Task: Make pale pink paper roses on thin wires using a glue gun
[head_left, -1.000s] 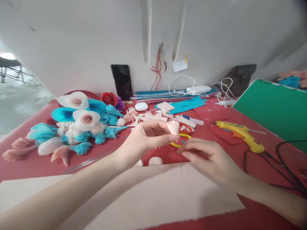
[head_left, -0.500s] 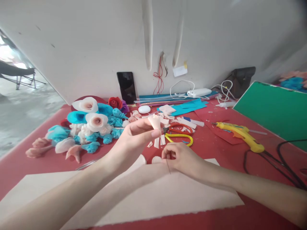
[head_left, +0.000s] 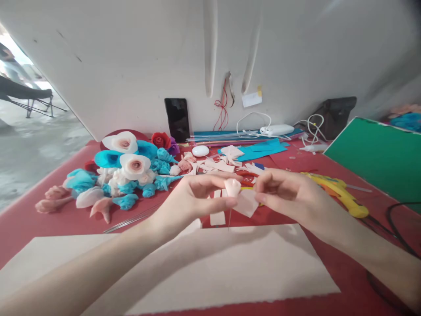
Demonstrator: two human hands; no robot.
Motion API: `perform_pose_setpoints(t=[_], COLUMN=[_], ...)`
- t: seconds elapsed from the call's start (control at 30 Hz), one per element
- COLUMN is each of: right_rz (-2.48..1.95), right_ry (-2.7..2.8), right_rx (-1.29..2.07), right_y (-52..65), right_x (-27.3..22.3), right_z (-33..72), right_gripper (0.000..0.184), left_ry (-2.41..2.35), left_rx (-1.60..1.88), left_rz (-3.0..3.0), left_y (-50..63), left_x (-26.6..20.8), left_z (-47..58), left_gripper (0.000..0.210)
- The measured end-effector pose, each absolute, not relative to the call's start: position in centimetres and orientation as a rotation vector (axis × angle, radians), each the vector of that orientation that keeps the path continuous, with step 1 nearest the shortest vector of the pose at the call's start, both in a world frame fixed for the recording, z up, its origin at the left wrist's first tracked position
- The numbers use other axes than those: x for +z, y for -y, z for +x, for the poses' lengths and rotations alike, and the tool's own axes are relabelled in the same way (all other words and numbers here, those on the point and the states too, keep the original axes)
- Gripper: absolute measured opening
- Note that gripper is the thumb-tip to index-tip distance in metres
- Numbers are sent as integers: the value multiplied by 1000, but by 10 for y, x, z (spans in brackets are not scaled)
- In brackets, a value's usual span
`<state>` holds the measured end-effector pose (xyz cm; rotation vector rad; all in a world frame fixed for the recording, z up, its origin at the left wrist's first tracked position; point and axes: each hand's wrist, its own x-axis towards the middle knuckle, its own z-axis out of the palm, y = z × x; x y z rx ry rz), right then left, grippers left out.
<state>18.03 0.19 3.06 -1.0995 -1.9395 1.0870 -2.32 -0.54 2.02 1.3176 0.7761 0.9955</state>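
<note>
Between the thumb and fingers of my left hand [head_left: 197, 195] is a small pale pink paper flower bud [head_left: 233, 187]. A thin wire [head_left: 229, 219] points down beneath it. My right hand [head_left: 286, 193] pinches the right edge of a pale paper piece [head_left: 247, 202], whose left side meets or overlaps the bud; I cannot tell whether they are joined. Below both hands lies a large pale paper sheet [head_left: 213, 272]. The scissors' red handle [head_left: 248, 174] is partly hidden behind my hands.
Several blue, white and pink paper flowers [head_left: 134, 166] are heaped at left, near some thin wires [head_left: 131, 219]. Paper scraps [head_left: 217, 164] lie behind my hands. At right are a yellow glue gun [head_left: 348, 199] and a green board [head_left: 378, 158]. A phone [head_left: 177, 119] leans on the wall.
My right hand has risen and moved right; it now holds a paper piece against the bud. My left hand has shifted right and slightly down with the bud. The view has turned slightly left.
</note>
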Motion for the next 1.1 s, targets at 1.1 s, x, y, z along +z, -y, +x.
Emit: perform_pose_setpoints(t=[1.1], right_rz=[-784], right_ry=[2038], right_rx=[448], right_y=[33], right_x=[8], right_z=[161], right_gripper=[18], left_ry=[-813], left_rx=[1324], left_rz=[1816], left_y=[33], left_x=[16], left_z=[-7], left_gripper=[9])
